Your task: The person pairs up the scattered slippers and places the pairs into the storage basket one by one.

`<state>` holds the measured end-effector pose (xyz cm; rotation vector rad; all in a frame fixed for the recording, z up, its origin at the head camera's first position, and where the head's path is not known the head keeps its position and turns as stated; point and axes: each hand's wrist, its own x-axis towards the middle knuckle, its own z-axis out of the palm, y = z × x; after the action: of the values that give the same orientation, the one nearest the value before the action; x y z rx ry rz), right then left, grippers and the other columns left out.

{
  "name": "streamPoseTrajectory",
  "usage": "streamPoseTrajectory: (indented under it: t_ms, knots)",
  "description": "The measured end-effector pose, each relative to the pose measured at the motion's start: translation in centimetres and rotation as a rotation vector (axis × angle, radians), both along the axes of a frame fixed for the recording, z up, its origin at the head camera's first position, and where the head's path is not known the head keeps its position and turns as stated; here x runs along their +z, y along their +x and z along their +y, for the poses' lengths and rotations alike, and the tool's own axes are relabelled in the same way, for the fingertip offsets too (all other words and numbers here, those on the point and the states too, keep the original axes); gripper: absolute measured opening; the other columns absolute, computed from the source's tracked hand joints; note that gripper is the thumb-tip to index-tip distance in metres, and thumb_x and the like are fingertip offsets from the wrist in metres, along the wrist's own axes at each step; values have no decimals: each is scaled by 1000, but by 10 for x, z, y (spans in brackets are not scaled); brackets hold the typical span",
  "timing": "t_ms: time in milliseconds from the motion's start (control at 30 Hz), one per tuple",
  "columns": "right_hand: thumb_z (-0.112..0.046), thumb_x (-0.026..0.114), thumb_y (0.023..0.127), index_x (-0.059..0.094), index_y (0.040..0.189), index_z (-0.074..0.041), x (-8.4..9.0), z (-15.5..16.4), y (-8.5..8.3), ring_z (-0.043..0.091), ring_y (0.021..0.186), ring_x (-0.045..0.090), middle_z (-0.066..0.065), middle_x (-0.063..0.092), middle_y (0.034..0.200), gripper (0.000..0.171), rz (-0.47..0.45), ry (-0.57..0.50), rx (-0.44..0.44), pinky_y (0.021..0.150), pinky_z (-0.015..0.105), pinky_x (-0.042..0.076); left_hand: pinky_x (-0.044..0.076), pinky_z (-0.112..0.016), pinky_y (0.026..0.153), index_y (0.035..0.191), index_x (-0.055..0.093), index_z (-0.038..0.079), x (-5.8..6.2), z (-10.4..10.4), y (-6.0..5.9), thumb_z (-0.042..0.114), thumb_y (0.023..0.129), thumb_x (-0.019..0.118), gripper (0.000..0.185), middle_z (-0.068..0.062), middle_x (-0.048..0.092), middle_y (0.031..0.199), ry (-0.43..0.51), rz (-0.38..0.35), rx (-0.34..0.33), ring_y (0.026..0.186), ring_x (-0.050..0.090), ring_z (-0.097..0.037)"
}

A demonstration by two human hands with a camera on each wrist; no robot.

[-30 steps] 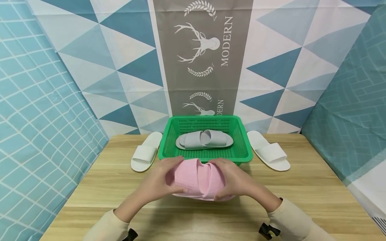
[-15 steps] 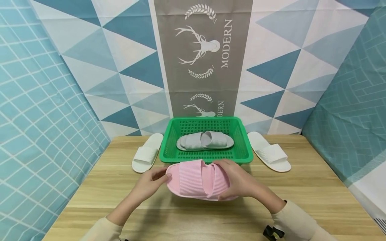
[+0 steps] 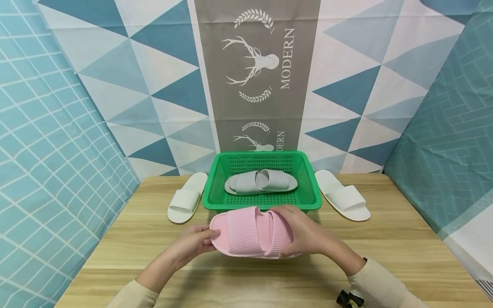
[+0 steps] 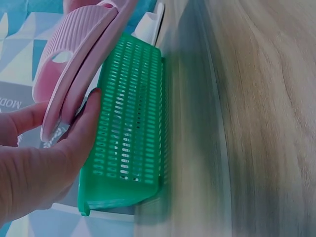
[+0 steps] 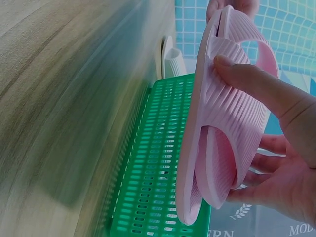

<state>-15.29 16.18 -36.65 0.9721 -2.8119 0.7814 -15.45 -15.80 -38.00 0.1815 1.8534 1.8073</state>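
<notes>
A pair of pink slippers [image 3: 243, 233], fitted one into the other with ribbed straps, is held up in front of the basket in the head view. My left hand [image 3: 190, 246] pinches their left end, thumb on the insole and fingers behind. Over the right strap lies my right hand [image 3: 308, 233], gripping it; the right wrist view shows its thumb [image 5: 227, 64] pressed on the ribs. Two stacked soles [image 4: 91, 64] show in the left wrist view. Behind is a green basket [image 3: 262, 207] with a pair of grey slippers [image 3: 246, 183] inside, nested likewise.
One white slipper [image 3: 184, 201] lies left of the basket and another white slipper [image 3: 348, 198] lies right of it, both on the wooden table [image 3: 135, 239]. A patterned cloth [image 3: 262, 85] hangs behind the table; tile-print sheets [image 3: 50, 128] flank it.
My left hand has slid outward from the left strap to the slippers' left end and now pinches it. The right hand keeps its grip. The slippers have barely shifted.
</notes>
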Motion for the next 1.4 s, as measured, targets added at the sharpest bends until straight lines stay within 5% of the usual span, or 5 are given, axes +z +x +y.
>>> streamPoseTrajectory:
  t_ms: [433, 733, 933, 1167, 1400]
  knots:
    - [-37, 90, 59, 36, 146, -13, 3, 3, 4, 23, 132, 44, 4, 46, 144, 105, -99, -22, 4, 105, 49, 45, 57, -24, 84, 129, 43, -18, 0, -2, 2, 17, 96, 53, 49, 3, 72, 94, 51, -3, 13, 90, 68, -5]
    - [-35, 81, 74, 47, 137, -1, -7, 27, -2, 33, 125, 54, 15, 56, 136, 79, 6, -151, -39, 100, 51, 47, 57, -22, 83, 130, 42, -19, 4, -4, 4, 17, 95, 54, 51, 5, 72, 92, 51, 7, 20, 88, 69, -4]
    - [-25, 65, 91, 50, 132, 7, -7, 46, -5, 35, 113, 62, 25, 60, 126, 54, -315, -318, -145, 92, 43, 54, 57, -22, 82, 129, 42, -19, 3, -8, 3, 15, 96, 52, 49, 6, 72, 91, 69, 16, 7, 88, 69, -4]
    - [-27, 60, 95, 44, 132, 16, -10, 57, -11, 11, 96, 67, 16, 68, 112, 60, -790, -517, -137, 85, 31, 58, 56, -21, 83, 131, 39, -19, 3, -11, 0, 14, 96, 52, 50, 7, 71, 93, 71, 27, 11, 89, 68, -3]
    - [-22, 60, 94, 40, 134, 18, -7, 56, -14, 8, 89, 69, 1, 71, 101, 60, -902, -669, -139, 84, 28, 58, 56, -21, 85, 136, 33, -19, 5, -13, -6, 15, 98, 50, 54, 7, 70, 96, 68, 31, 33, 92, 67, -3]
